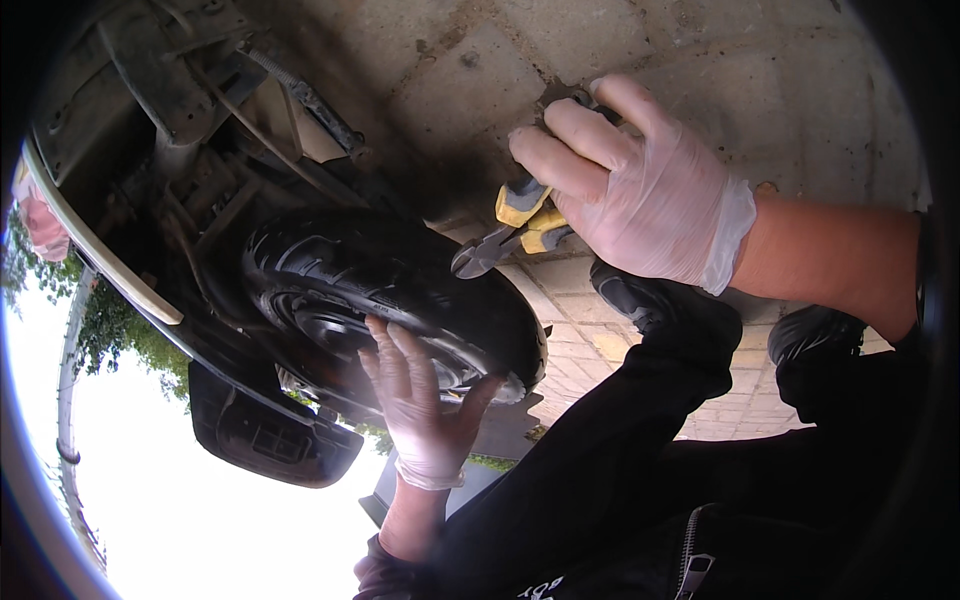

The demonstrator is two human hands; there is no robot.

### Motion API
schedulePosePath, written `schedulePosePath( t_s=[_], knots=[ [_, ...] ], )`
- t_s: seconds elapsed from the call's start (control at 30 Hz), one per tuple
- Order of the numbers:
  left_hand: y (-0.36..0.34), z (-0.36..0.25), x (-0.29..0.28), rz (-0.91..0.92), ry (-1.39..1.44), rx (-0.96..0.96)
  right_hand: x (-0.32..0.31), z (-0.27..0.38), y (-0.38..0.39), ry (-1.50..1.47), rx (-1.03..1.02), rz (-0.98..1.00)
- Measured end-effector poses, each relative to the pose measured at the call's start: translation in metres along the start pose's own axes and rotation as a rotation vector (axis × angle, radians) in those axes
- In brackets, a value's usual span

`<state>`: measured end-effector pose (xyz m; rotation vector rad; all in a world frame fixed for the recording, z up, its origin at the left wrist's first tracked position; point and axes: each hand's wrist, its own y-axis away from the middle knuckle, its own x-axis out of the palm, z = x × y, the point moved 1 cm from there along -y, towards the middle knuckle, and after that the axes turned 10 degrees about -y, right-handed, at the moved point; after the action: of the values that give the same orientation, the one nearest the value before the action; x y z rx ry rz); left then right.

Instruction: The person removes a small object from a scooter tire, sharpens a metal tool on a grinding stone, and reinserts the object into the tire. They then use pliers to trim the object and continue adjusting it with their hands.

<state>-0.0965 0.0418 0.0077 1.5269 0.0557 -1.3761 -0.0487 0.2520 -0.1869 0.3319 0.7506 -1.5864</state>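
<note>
My right hand (pixel 645 190), in a thin clear glove, is closed around a pair of side-cutting pliers (pixel 515 222) with yellow and black handles. Their dark metal jaws point left, over or against the tread of a black tyre (pixel 375 255); I cannot tell whether they touch it. Gloved the same way, my left hand (pixel 422 410) has its fingers stretched out and its thumb apart. Its fingertips lie at the tyre's sidewall beside the wheel rim (pixel 330 320). The wheel is tilted in view and belongs to a small vehicle.
Dirty frame parts, a spring (pixel 290 80) and cables fill the upper left. A pale curved trim edge (pixel 110 250) and a dark mudguard-like part (pixel 275 430) stand at the left. Paving (pixel 490 80) lies beneath, with my dark shoes (pixel 640 300) beside the wheel.
</note>
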Motion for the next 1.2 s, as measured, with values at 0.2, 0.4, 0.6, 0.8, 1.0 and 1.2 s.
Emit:
schedulePosePath(
  t_s=[0.2,0.4,0.6,0.8,1.0,1.2],
  knots=[
    [-0.001,-0.001,-0.001,-0.016,-0.018,0.019,-0.004,0.001,-0.003,0.035,-0.032,0.025],
    [-0.002,-0.002,-0.001,-0.03,0.024,-0.006,-0.009,-0.001,-0.005,-0.019,-0.011,0.221],
    [-0.003,-0.002,0.001,-0.052,0.012,0.017,-0.008,0.004,-0.005,-0.045,0.039,0.206],
    [-0.002,-0.001,0.002,-0.055,0.008,0.015,-0.01,0.003,-0.005,0.074,-0.016,0.206],
    [-0.002,-0.002,0.001,-0.059,0.016,0.009,0.001,0.003,-0.005,0.01,0.032,0.115],
    [-0.003,-0.002,0.0,-0.06,-0.002,0.017,0.006,0.001,-0.004,0.001,0.028,0.07]
  ],
)
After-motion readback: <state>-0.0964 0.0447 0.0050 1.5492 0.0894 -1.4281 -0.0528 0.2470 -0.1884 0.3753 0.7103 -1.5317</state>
